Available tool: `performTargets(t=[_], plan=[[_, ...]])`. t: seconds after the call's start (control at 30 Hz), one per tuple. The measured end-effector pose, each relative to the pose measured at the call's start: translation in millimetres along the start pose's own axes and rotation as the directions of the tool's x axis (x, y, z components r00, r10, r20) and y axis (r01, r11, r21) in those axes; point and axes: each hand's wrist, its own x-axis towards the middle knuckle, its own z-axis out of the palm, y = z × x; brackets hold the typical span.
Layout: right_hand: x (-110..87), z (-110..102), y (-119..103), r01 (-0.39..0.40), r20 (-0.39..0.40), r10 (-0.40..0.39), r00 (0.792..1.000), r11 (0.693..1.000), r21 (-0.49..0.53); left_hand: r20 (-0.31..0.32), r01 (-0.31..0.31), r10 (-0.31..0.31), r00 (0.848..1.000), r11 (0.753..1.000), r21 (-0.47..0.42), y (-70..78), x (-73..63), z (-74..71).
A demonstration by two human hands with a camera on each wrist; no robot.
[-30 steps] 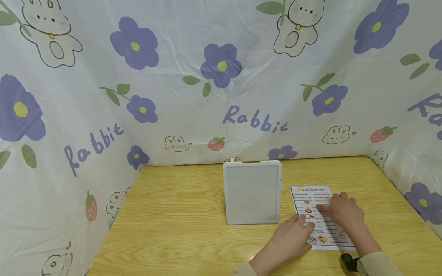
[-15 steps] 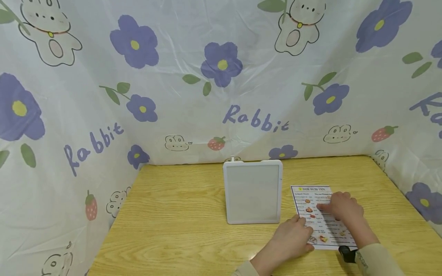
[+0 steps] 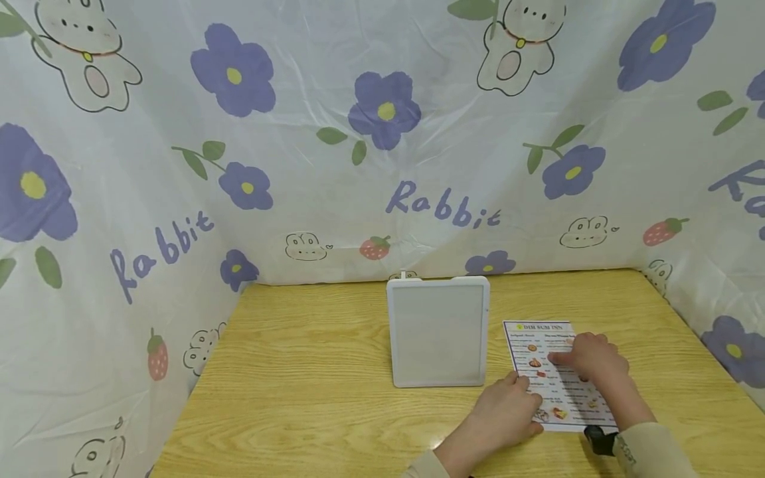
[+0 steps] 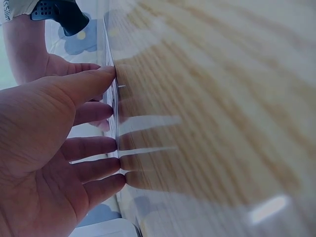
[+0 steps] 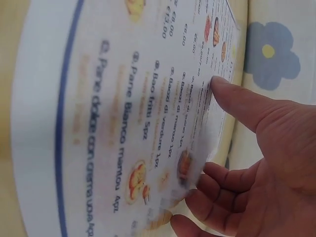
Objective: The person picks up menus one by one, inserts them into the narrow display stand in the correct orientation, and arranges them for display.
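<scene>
A printed paper menu (image 3: 552, 385) headed "DIM SUM INN" lies on the wooden table. My left hand (image 3: 505, 415) rests at its lower left edge, with straight fingertips touching down along the paper in the left wrist view. Across the menu's right side lies my right hand (image 3: 597, 368). Its thumb touches the print, as the right wrist view shows, while its bent, loose fingers (image 5: 232, 180) meet the far edge. Neither hand lifts the sheet. Left of the menu, a white-framed board (image 3: 439, 335) with a blank grey face stands upright.
A black device (image 3: 599, 439) sits at my right wrist, just below the menu's bottom edge. The wood-grain table (image 3: 299, 372) is enclosed by a white curtain (image 3: 323, 179) printed with flowers and rabbits.
My right wrist and its black device have shifted slightly up toward the menu. Both hands otherwise keep their places on the paper, and the board has not moved.
</scene>
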Motion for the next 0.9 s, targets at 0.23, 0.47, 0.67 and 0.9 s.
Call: performTargets(t=[0.23,0.47,0.67,0.9], plan=[[-3.4,2.1,-4.2,0.003,0.007,-0.004,1.000,0.998,0.068,-0.001,-0.006,0.006,1.000,1.000,0.000,0.1,0.7,-0.2],[-2.8,4.7,1.2,0.014,-0.040,-0.008,0.999,0.990,0.142,-0.002,-0.003,0.003,1.000,1.000,0.017,0.6,1.0,1.5],[-3.3,1.6,5.5,0.046,-0.076,-0.033,0.997,0.984,0.173,0.002,0.000,0.000,1.000,1.000,0.020,-0.2,0.1,1.2],[-8.1,-4.4,12.1,0.050,-0.065,-0.042,0.997,0.989,0.137,0.010,-0.005,0.005,1.000,1.000,0.029,-0.8,-1.5,0.3]])
